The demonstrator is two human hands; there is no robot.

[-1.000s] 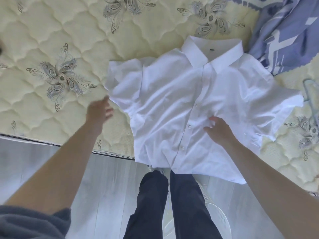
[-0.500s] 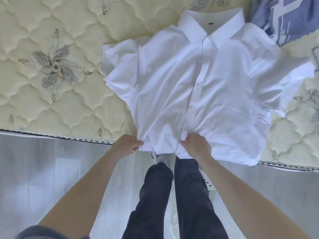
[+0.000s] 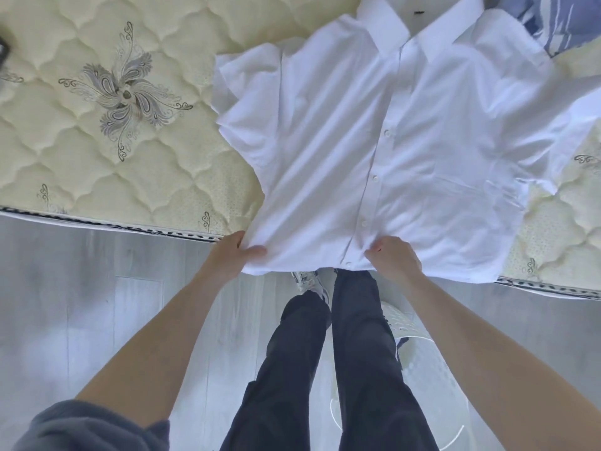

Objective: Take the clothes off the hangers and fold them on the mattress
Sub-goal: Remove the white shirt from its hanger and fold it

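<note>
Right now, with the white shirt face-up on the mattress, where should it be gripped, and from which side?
Likely the bottom hem, from the near edge of the mattress: the white shirt hangs slightly over that edge, so fingers can slip under. The left hand and right hand pinch it either side of the button placket. The collar lies far off.

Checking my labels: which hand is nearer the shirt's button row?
Right. The right hand pinches the hem beside the button row; the left hand holds the hem's left corner, farther off.

No words can be read. The small black tag [image 3: 419, 12] on the white button-up shirt [image 3: 325, 141] is too tiny.
</note>
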